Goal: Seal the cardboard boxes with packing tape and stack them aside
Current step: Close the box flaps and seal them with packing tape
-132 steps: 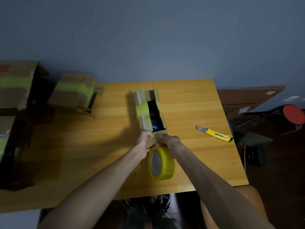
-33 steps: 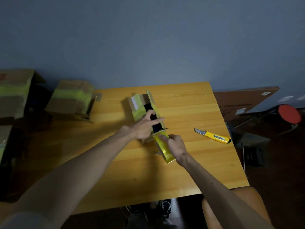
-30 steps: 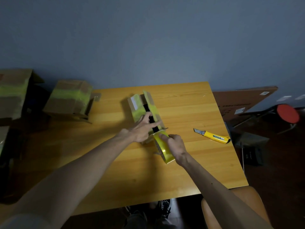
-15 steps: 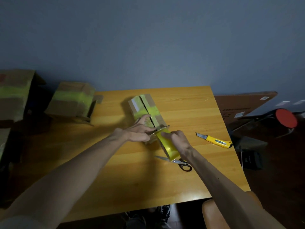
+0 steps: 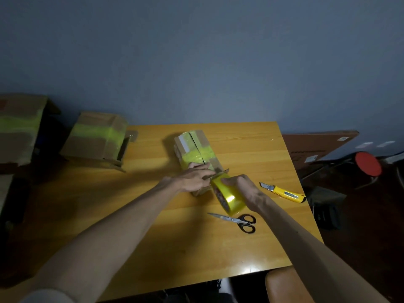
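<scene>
- R hand (image 5: pixel 242 189): grip curled round tape roll (image 5: pixel 228 197). Roll stands on edge at centre frame, its upper end touching the near end of box (image 5: pixel 196 149).
- L hand (image 5: pixel 194 179): fingers straight, pressed flat on the box's near flaps, just left of the roll.
- Change vs. ~1 s ago: flaps then stood apart w/ a dark gap. Now they are shut, and the seam is a thin line along the top. Roll has come up to the near end.
- Meaning (judgement): box is ready for its strip, prob. starting at the near edge. Can't tell if the tape end is stuck down yet. Stacking not yet done.
- Box sits mid-tabletop (image 5: pixel 153 226), long axis running away from the viewer.
- Edges: scissors (image 5: pixel 238 220) lie just below the roll. Utility knife (image 5: pixel 284 193) lies right of centre, blade out, near the R wrist.
- Room: bare wood shows beyond the box up to the far edge, enough to run tape along the seam.
- Taped boxes (image 5: pixel 96 136) stand at left of frame, well apart, the likely stacking side.
</scene>
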